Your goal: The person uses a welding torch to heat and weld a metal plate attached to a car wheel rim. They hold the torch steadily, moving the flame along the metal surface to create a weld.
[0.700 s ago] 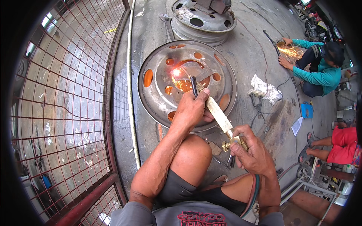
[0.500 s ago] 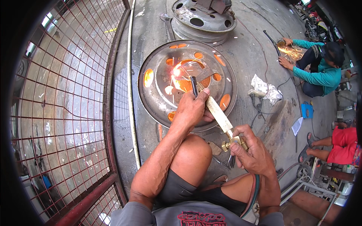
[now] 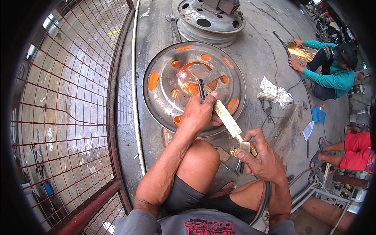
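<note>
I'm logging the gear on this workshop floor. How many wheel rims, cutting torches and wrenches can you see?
Wheel rims: 2, near rim, far rim
Cutting torches: 1, torch in left hand and right hand
Wrenches: 1, wrench
Total: 4

Squatting on grey concrete floor [image 3: 258, 70], knees up. Left hand [image 3: 199, 114] wrapped round the front of a long brass cutting torch [image 3: 227, 119], black tip reaching over a round grey steel wheel rim [image 3: 156, 102] lying flat, its oval holes glowing orange, pale flame haze at the centre. Right hand [image 3: 263, 156] pinching the brass valve block at the torch's rear end, dark hose trailing under the forearm. Second steel wheel rim [image 3: 209, 19] lying beyond. Red wire-mesh fence [image 3: 74, 102] along the left. Off to the right, person in teal long sleeves [image 3: 331, 74] crouched over a spray of sparks; crumpled white rag [image 3: 276, 91] near the rim.
</note>
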### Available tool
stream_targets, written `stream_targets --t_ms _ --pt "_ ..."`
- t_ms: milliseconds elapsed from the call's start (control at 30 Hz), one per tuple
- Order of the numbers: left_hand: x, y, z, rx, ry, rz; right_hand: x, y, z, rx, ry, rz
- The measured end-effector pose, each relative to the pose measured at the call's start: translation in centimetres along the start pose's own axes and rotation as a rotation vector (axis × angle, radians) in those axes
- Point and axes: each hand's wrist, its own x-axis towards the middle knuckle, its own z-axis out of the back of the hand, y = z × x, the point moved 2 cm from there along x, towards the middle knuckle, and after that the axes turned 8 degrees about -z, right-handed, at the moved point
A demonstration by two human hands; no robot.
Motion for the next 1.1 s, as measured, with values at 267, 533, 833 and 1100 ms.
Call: stream_targets --t_ms 267,533,833,1100 --pt "0.1 0.3 0.0 -0.012 0.007 0.011 -0.1 0.0 -0.1 -0.011 -0.027 0.000" --pt "0.2 0.4 -0.1 -0.008 0.001 -0.011 -0.3 0.6 0.0 0.040 0.016 -0.076" --pt "0.3 0.4 -0.1 0.012 0.006 -0.007 0.0 -0.5 -0.5 0.138 0.014 -0.025" --pt "0.5 0.6 -0.1 0.004 -0.007 -0.011 0.3 -0.8 -0.9 0.155 0.012 0.046"
